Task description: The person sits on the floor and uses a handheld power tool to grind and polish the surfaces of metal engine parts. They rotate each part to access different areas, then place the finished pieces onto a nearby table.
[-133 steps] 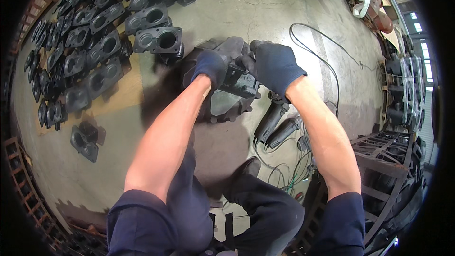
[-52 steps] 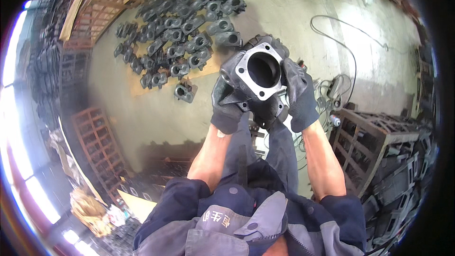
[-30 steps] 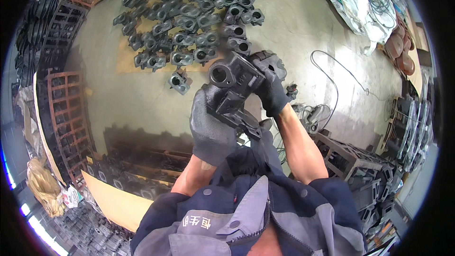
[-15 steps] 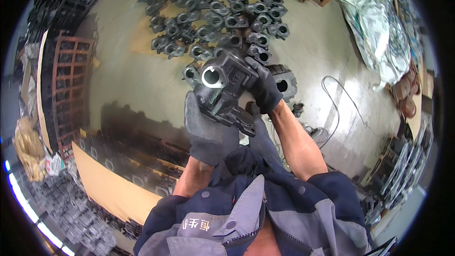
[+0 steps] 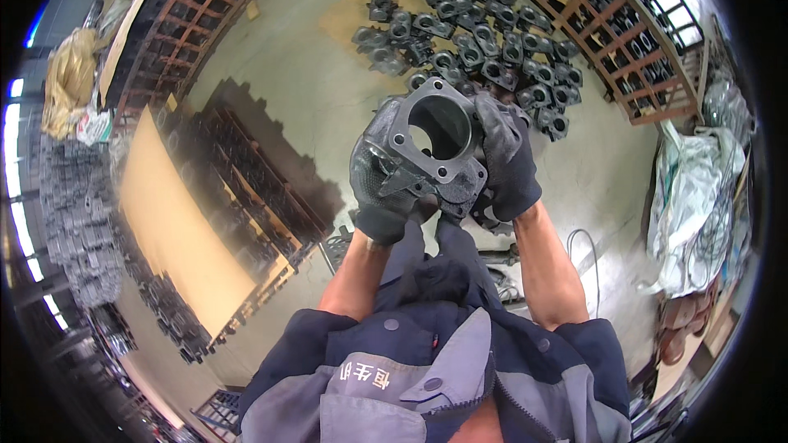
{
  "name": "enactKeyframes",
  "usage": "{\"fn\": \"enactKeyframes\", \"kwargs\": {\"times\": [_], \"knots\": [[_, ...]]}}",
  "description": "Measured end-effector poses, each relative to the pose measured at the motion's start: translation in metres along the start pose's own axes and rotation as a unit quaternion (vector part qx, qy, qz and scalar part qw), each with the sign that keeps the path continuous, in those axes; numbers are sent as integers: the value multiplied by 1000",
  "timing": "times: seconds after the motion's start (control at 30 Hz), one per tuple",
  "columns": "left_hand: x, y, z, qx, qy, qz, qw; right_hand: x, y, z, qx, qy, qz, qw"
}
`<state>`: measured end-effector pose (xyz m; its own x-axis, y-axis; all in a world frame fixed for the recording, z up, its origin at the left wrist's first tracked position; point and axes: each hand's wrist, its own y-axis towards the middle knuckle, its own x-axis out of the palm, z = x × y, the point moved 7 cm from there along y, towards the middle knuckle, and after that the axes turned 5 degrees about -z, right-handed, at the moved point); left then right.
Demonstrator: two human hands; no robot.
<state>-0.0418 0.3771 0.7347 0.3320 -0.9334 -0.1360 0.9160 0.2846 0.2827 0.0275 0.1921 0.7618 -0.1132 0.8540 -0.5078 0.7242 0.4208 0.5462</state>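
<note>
Between my two hands is a dark metal casting (image 5: 404,133), held up in front of my body. Its flat flange with bolt holes and a wide round bore faces up toward me. My left hand (image 5: 384,184), in a black knit glove, grips the casting's left and lower side. On the opposite side my gloved right hand (image 5: 507,152) is closed around its edge; some of those fingers are hidden behind the part. Beyond it, many similar castings (image 5: 469,49) lie spread over the floor.
To the left stands a rack of dark parts with a tan board (image 5: 176,230) along it. Rust-brown metal crates (image 5: 185,45) rise at the far left, with another (image 5: 632,57) at the far right. Pale plastic sheeting (image 5: 694,197) and a cable (image 5: 595,267) are on the right.
The casting has been turned, so its wide flanged bore now faces me instead of the smaller bright-rimmed hole. My view has swung left, and both hands still hold the part.
</note>
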Motion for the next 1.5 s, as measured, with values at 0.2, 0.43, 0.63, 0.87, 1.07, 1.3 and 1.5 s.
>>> {"fn": "enactKeyframes", "kwargs": {"times": [0.2,0.43,0.63,0.87,1.07,1.3,1.5], "knots": [[-16,9,20,-25,72,35,997,12,25,-15,-59,38,-44,997],[-31,15,24,-49,38,64,996,23,43,-30,-84,58,-94,990],[-41,13,41,-73,62,31,995,22,51,-43,-53,110,-111,986],[-58,-8,29,-41,-2,92,995,35,61,-63,69,273,-143,949],[-77,-13,40,-3,67,118,991,57,68,-90,129,302,-174,928],[-123,-31,-10,-86,-161,175,968,98,86,-128,136,298,-209,921],[-171,-53,-49,-130,-342,207,907,147,106,-169,51,282,-234,929]]}}
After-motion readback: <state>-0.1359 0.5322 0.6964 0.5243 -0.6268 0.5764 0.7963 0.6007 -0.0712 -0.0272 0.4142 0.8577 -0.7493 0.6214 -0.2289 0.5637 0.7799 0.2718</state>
